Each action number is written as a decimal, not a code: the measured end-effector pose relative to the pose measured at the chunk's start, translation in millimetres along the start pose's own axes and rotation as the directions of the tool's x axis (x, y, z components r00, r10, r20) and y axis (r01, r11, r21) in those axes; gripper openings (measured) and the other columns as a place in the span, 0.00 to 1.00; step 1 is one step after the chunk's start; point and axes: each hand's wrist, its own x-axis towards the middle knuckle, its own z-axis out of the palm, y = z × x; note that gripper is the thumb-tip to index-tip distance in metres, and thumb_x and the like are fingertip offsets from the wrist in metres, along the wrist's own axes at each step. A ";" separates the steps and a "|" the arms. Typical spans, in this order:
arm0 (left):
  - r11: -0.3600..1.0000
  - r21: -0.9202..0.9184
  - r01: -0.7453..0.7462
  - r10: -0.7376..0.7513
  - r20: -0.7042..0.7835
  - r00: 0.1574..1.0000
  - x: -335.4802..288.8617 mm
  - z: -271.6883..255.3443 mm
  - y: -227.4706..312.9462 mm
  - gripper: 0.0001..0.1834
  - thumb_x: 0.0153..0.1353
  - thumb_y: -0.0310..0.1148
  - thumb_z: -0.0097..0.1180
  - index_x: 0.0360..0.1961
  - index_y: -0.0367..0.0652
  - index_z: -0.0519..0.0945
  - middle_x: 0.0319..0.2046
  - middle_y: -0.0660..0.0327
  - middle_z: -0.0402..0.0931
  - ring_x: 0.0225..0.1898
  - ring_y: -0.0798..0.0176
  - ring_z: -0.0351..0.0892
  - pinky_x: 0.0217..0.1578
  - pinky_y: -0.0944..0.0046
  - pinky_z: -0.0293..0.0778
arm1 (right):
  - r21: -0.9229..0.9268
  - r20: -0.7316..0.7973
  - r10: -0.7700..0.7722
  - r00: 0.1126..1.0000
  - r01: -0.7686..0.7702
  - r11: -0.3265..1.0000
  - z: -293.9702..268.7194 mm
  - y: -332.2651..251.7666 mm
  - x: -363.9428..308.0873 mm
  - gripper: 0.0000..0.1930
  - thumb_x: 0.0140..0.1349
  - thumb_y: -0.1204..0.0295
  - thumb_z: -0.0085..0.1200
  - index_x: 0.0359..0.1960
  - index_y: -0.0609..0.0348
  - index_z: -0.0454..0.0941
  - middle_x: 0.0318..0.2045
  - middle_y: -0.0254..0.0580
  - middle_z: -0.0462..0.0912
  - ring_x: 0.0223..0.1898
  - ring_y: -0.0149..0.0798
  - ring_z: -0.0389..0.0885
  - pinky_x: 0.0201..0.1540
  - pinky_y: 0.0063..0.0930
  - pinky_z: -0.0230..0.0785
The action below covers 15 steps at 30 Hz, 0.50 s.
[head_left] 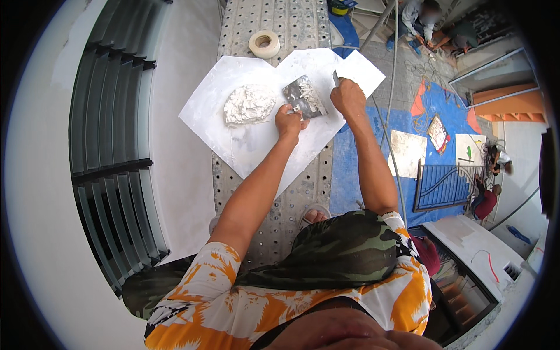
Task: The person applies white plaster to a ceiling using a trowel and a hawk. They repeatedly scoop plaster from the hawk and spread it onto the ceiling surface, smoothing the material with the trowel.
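Note:
My left hand (289, 123) is closed on the lower edge of a dark, square flat plate (298, 93) smeared with white putty. To its right, my right hand (349, 98) is wrapped round a tool whose handle is hidden. Only its narrow dark blade (335, 77) shows, pointing away from me and apart from the plate; it looks like a putty knife. Left of the plate, a lumpy mound of white putty (249, 105) rests on white sheets (204, 105). These lie across a perforated metal scaffold plank (280, 17).
A tape roll (264, 44) sits on the plank beyond the sheets. Louvred windows (111, 111) line the left wall. Down on the right are blue tarpaulin (364, 169), a metal grille (443, 188), hanging cables and several people working. My sandalled foot (315, 216) stands on the plank.

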 end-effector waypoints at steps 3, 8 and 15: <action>0.997 0.082 -0.010 0.009 0.013 1.000 -5.9 -4.3 1.3 0.20 0.68 0.16 0.53 0.61 0.32 0.71 0.43 0.47 0.81 0.28 0.56 0.87 0.22 0.67 0.80 | -0.069 0.032 0.070 0.997 -0.068 0.995 5.1 7.2 -15.1 0.15 0.58 0.72 0.56 0.42 0.70 0.86 0.44 0.65 0.86 0.46 0.64 0.88 0.50 0.53 0.81; 0.991 0.133 -0.013 0.005 0.058 0.998 -12.6 -8.3 -4.0 0.17 0.68 0.17 0.54 0.57 0.33 0.72 0.44 0.46 0.81 0.26 0.56 0.87 0.22 0.68 0.80 | -0.047 0.090 -0.073 0.993 0.078 0.996 44.3 -24.6 -38.4 0.13 0.57 0.73 0.58 0.40 0.72 0.85 0.46 0.67 0.83 0.47 0.65 0.87 0.51 0.52 0.81; 0.996 0.087 -0.008 0.006 0.017 1.000 -11.6 -11.8 -11.8 0.14 0.67 0.16 0.56 0.52 0.33 0.74 0.40 0.49 0.82 0.25 0.57 0.87 0.19 0.68 0.79 | -0.083 -0.002 -0.139 0.990 0.138 0.987 27.3 -16.0 -9.9 0.13 0.61 0.72 0.53 0.39 0.69 0.86 0.41 0.62 0.86 0.43 0.64 0.88 0.47 0.52 0.82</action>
